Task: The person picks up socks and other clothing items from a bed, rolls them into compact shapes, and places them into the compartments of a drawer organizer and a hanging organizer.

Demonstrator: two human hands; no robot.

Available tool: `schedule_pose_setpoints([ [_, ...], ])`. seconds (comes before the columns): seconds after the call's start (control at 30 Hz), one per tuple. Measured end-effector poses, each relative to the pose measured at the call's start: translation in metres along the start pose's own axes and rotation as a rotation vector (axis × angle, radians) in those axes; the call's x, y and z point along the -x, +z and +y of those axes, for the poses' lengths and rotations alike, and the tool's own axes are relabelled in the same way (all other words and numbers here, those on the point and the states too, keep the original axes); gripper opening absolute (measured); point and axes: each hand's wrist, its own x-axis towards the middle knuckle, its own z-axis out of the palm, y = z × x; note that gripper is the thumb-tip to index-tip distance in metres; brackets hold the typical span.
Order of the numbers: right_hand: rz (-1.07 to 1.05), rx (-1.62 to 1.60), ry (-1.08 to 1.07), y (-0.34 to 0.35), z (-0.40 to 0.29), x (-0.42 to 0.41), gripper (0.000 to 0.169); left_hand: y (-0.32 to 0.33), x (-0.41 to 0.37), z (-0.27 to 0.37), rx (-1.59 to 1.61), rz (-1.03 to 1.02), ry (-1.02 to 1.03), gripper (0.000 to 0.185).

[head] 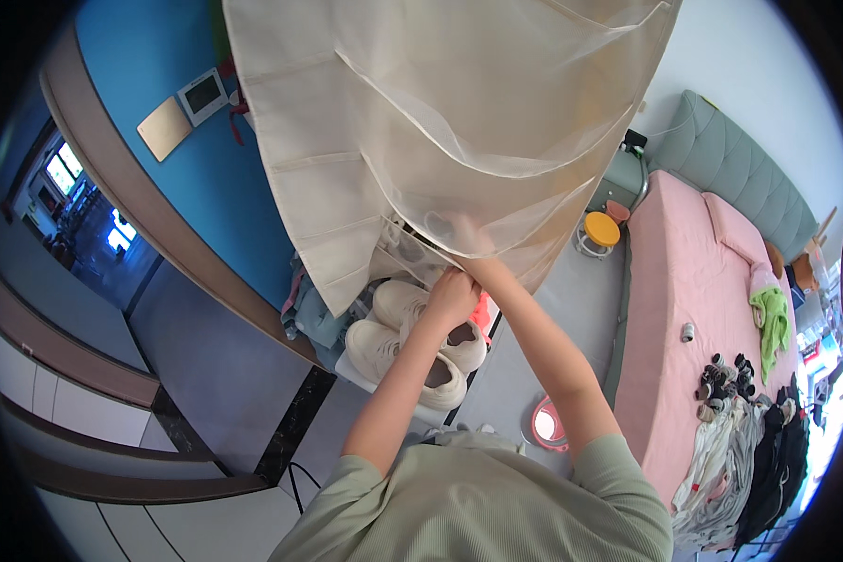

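Note:
A beige hanging organizer point(302, 105) with sheer mesh pockets point(520, 140) fills the upper middle of the head view. My left hand point(454, 298) grips the rim of a lower pocket, its fingers bent over the edge. Behind the mesh of that area is my right hand point(467, 235), blurred and partly veiled, so its grasp is unclear. Some white and dark items point(402, 239) show inside the pocket; I cannot tell what they are. Just below my left hand, a pair of white sneakers point(376, 351) rests on a white surface point(358, 376), partly covered by my left forearm.
Folded clothes point(319, 316) are heaped left of the sneakers. A bed with a pink sheet point(664, 281) stands at right, bearing socks point(723, 379) and clothes point(716, 471). A yellow-topped stool point(600, 229) and a pink basin point(549, 425) are on the floor. A blue wall point(183, 183) borders the left.

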Motion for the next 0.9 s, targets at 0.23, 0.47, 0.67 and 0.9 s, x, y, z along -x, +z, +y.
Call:
schedule_pose_setpoints([
  [0.23,-0.236,-0.184,0.237,-0.033,-0.037,0.002,0.044,-0.023,-0.003,-0.002,-0.039,0.011,-0.101,0.042],
  [0.47,-0.365,-0.297,0.348,-0.033,-0.017,0.012,0.039,-0.013,-0.003,-0.025,0.091,-0.13,-0.143,0.071],
  [0.67,-0.259,-0.277,0.186,-0.042,-0.029,0.027,0.039,-0.026,0.003,-0.011,0.112,-0.263,-0.296,0.076],
  [0.9,-0.293,-0.065,0.331,-0.065,-0.058,0.04,0.037,-0.033,0.018,-0.003,0.27,-0.299,-0.233,0.056],
])
